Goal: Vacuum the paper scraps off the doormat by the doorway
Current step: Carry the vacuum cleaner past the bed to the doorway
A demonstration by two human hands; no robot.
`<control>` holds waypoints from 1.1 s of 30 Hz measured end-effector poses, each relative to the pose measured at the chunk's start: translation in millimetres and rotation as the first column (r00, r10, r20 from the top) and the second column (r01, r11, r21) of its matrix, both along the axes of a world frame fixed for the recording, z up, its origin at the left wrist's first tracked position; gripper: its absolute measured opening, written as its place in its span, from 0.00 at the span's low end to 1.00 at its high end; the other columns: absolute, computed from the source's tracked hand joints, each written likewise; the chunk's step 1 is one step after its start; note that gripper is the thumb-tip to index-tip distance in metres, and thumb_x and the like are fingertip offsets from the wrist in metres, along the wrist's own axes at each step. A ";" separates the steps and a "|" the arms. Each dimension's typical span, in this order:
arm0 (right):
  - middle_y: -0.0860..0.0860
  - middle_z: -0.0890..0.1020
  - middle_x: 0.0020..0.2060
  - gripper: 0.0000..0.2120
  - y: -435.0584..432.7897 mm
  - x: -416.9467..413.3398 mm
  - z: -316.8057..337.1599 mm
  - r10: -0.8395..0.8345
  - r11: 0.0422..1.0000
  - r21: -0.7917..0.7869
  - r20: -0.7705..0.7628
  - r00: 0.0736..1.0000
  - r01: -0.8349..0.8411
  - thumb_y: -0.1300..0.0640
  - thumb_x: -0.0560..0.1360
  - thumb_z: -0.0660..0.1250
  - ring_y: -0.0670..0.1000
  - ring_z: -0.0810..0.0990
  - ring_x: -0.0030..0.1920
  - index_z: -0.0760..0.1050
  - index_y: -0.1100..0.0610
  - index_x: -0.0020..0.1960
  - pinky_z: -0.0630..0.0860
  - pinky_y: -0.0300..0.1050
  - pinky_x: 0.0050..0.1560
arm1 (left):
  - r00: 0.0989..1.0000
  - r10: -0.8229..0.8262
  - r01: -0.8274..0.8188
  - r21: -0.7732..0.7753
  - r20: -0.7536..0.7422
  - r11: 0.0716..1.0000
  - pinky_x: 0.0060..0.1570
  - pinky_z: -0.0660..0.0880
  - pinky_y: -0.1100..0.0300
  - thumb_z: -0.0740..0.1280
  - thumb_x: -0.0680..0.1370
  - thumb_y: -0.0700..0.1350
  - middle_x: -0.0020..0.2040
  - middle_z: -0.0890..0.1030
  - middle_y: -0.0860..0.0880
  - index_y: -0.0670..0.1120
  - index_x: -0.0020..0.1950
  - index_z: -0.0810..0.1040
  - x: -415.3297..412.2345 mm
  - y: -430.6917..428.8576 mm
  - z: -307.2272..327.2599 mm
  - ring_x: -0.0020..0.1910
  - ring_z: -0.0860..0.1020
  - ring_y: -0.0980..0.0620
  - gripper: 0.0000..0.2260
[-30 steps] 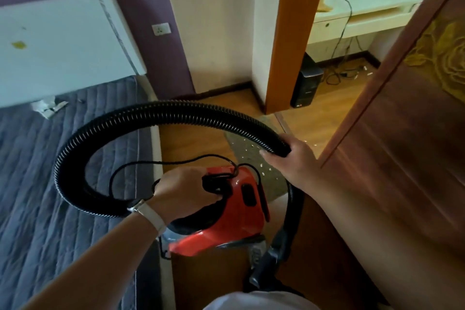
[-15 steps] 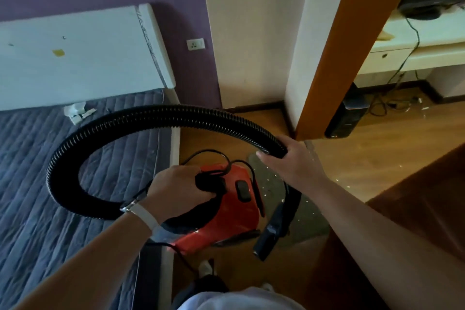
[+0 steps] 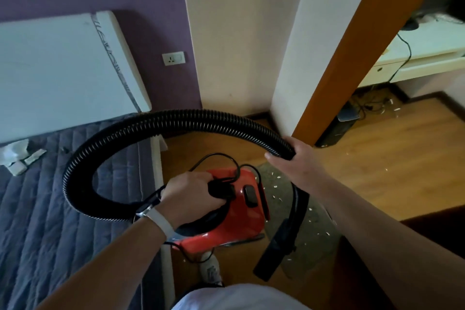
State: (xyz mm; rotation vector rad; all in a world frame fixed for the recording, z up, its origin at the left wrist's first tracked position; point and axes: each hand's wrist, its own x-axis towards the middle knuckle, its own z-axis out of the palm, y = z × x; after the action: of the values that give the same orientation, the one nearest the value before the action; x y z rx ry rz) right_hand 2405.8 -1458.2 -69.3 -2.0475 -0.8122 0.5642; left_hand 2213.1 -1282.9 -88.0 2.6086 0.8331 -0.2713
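Grey-green doormat (image 3: 281, 199) strewn with small white paper scraps (image 3: 275, 187) is seen on the wood floor just below the orange door frame (image 3: 352, 58). Black nozzle (image 3: 279, 246) is held over the mat's near edge. Black ribbed hose (image 3: 176, 121) is gripped by right hand (image 3: 294, 161); red vacuum body (image 3: 234, 211), left of the mat, is carried by its black handle in left hand (image 3: 191, 196).

Vacuum held above scrap-strewn doormat

Red handheld vacuum (image 3: 234, 209) carried upright by its black top handle, off the floor. Black ribbed hose (image 3: 161, 123) loops in a big arch leftward then over to the right, ending in black nozzle (image 3: 279, 246) angled down over grey-green doormat (image 3: 312, 224). White paper scraps (image 3: 275, 187) scattered across the mat
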 end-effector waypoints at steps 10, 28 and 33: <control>0.47 0.79 0.34 0.09 106.6 32.2 7.7 -0.172 0.985 -0.008 -0.028 0.985 0.172 0.47 0.75 0.73 0.39 0.76 0.27 0.74 0.43 0.52 0.72 0.33 0.27 | 0.986 -0.166 0.164 0.099 0.012 0.981 0.33 0.68 0.60 0.65 0.71 0.66 0.37 0.77 0.57 0.54 0.43 0.76 63.4 133.0 6.0 0.36 0.75 0.57 0.16; 0.46 0.77 0.31 0.08 234.3 190.6 -51.5 -0.179 0.978 0.067 -0.197 0.964 0.195 0.51 0.75 0.74 0.40 0.73 0.27 0.79 0.47 0.53 0.70 0.35 0.29 | 0.992 -0.112 0.117 0.125 -0.050 0.985 0.39 0.72 0.58 0.70 0.69 0.65 0.36 0.75 0.57 0.54 0.44 0.78 201.8 261.8 -28.0 0.38 0.74 0.55 0.15; 0.45 0.77 0.33 0.10 256.3 232.1 -61.9 -0.173 0.983 0.022 -0.174 0.969 0.180 0.50 0.75 0.74 0.39 0.74 0.29 0.79 0.49 0.54 0.69 0.32 0.30 | 0.985 -0.163 0.167 0.094 -0.048 0.981 0.37 0.75 0.57 0.70 0.71 0.63 0.35 0.78 0.56 0.54 0.42 0.77 241.4 288.0 -39.4 0.37 0.77 0.55 0.13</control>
State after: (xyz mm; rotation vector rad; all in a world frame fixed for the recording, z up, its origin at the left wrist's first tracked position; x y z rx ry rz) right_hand 2637.9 -1201.9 -131.2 -1.9811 -0.5292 0.6099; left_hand 2454.5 -994.9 -127.4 2.7773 0.6581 -0.3386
